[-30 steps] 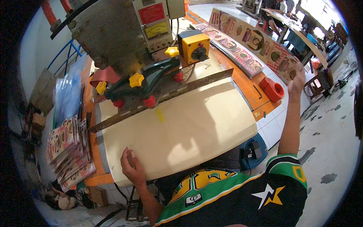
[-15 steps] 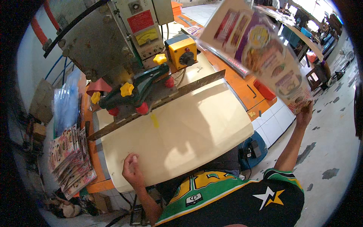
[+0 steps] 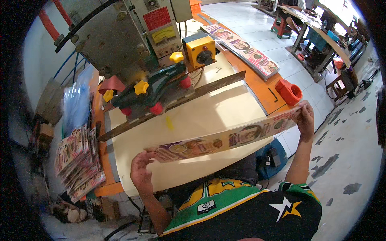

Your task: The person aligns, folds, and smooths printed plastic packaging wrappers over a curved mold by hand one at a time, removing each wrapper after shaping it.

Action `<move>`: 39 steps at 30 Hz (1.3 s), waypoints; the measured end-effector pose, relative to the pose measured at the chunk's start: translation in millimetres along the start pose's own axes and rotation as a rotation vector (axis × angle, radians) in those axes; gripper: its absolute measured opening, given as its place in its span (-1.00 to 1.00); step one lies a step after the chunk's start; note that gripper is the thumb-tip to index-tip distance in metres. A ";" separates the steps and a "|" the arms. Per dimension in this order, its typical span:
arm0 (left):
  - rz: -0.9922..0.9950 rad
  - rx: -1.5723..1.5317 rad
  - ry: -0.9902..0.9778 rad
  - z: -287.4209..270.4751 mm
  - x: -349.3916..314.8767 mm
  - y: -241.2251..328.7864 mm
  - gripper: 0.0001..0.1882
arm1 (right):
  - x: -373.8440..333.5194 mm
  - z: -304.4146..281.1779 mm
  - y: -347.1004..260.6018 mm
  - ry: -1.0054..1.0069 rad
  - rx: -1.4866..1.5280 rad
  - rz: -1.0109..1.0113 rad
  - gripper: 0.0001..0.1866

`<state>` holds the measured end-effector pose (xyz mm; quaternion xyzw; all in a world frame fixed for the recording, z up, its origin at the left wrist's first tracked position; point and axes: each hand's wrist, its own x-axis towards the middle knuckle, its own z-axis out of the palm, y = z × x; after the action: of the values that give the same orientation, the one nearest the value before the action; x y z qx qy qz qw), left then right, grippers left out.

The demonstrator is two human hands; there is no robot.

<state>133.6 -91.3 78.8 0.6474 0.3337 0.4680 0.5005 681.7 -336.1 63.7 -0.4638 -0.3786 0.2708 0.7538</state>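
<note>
A long printed plastic sheet with food pictures stretches across the front of the cream-covered work surface, tilted up to the right. My right hand pinches its right end, raised beyond the table's edge. At the other end, the fingers of my left hand are curled against the sheet's left edge, which is slightly blurred. Behind the sheet stands a press machine with a green clamp frame, yellow star knobs and a long metal bar across the surface.
More printed sheets lie stacked on the orange table at the far right. A red tape-dispenser-like ring and a black hex key sit nearby. To the left are bundled printed pouches and clear plastic. A blue stool stands at the right.
The printed sheet has come down from the upper right to lie across the front of the work surface. My right hand has lowered slightly and moved left; my left hand now meets its left end.
</note>
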 end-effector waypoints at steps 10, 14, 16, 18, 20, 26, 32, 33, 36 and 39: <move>-0.125 0.045 0.284 -57.0 -22.6 -37.6 -0.59 | 43.7 89.5 36.1 -0.118 0.121 0.124 -0.77; -0.274 -0.179 0.377 -76.9 -25.2 -48.9 -0.59 | 56.0 114.0 34.0 -0.194 -0.009 0.370 -0.70; -0.339 -0.239 0.375 -111.2 -30.4 -59.8 -0.63 | 59.3 112.2 36.2 -0.369 -0.212 0.395 -0.69; -0.329 -0.110 0.393 -135.7 -35.7 -60.4 -0.62 | 61.2 118.9 32.6 -0.407 -0.249 0.402 -0.68; -0.318 -0.178 0.348 -147.2 -31.1 -55.6 -0.62 | 58.8 125.5 31.1 -0.440 -0.232 0.396 -0.66; -0.297 -0.417 0.165 -139.1 -13.8 -34.8 -0.61 | 62.0 155.4 26.4 -0.323 -0.093 0.472 -0.62; -0.301 -0.612 0.076 -124.7 0.7 -25.2 -0.64 | 72.9 166.7 37.0 -0.342 -0.005 0.400 -0.66; -0.398 -0.639 0.186 -125.5 -1.9 -22.4 -0.65 | 77.4 166.4 40.0 -0.387 -0.023 0.389 -0.68; -0.273 -0.589 0.155 -118.0 -8.9 -22.8 -0.67 | 77.3 172.0 38.0 -0.365 0.056 0.421 -0.70; -0.242 -0.551 0.206 -126.7 -9.2 -29.0 -0.72 | 83.8 168.5 45.1 -0.409 0.090 0.436 -0.71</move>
<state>12.5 -49.0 56.2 0.3922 0.3181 0.5409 0.6726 588.2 -170.1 97.4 -0.4362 -0.4019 0.5305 0.6056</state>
